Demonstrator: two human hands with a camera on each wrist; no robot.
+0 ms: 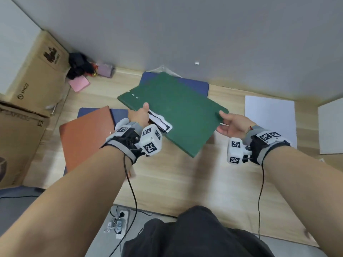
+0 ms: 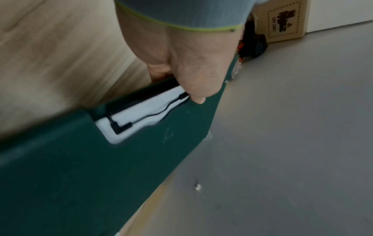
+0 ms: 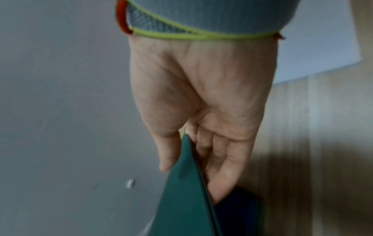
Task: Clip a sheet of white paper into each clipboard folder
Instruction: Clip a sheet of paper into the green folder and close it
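Observation:
A closed green clipboard folder (image 1: 176,108) hangs tilted above the wooden table, held at both ends. My left hand (image 1: 140,115) grips its left edge beside a cut-out where white paper and a black clip (image 2: 141,111) show. My right hand (image 1: 229,123) pinches the folder's right corner (image 3: 185,183), thumb on top and fingers beneath. A stack of white paper (image 1: 270,119) lies flat at the right. A brown folder (image 1: 87,134) lies on a blue folder (image 1: 118,115) at the left. Another blue folder (image 1: 194,86) lies behind the green one.
Cardboard boxes (image 1: 31,76) stand at the left edge of the table. Pink notes (image 1: 78,84) and dark clutter (image 1: 79,65) sit in the back left corner. A white board (image 1: 331,127) lies at the far right. A grey wall (image 1: 185,34) bounds the back.

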